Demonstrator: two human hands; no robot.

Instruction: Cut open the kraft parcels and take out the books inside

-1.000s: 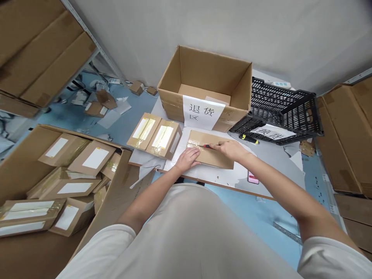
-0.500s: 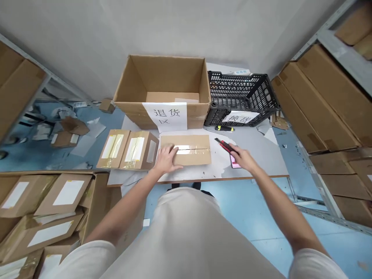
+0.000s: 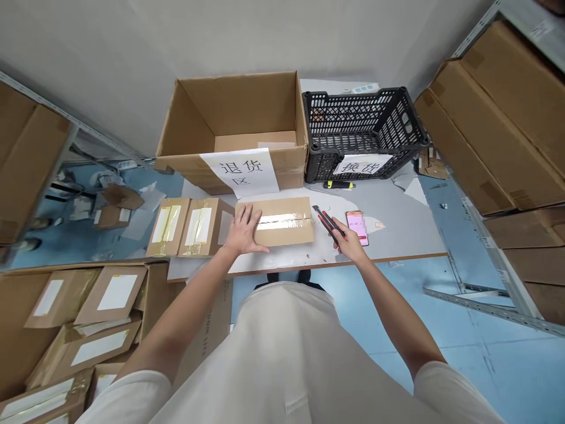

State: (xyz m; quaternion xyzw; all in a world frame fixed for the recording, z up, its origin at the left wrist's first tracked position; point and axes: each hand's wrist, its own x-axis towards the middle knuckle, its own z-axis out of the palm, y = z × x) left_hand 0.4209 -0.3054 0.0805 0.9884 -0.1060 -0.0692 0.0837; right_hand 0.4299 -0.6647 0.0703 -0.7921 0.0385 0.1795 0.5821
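A taped cardboard box (image 3: 282,235) lies on the table in front of me, with a strip of clear tape along its top. My left hand (image 3: 245,229) rests on its left end, fingers spread. Just right of the box, my right hand (image 3: 348,240) grips a red and black box cutter (image 3: 325,222). Its tip points up and left, close to the box's right end but apart from it. A phone (image 3: 357,227) with a pink screen lies beside my right hand.
Behind stand a large open carton (image 3: 189,171) with a paper sign and a black plastic crate (image 3: 322,168). A yellow and black cutter (image 3: 339,185) lies before the crate. Two taped boxes (image 3: 185,227) stand left; a bin of parcels (image 3: 154,294) sits lower left. Shelves flank the table.
My right hand has moved left with the box cutter, nearer the box, uncovering the phone. My left hand still rests on the box. The camera view has shifted slightly.
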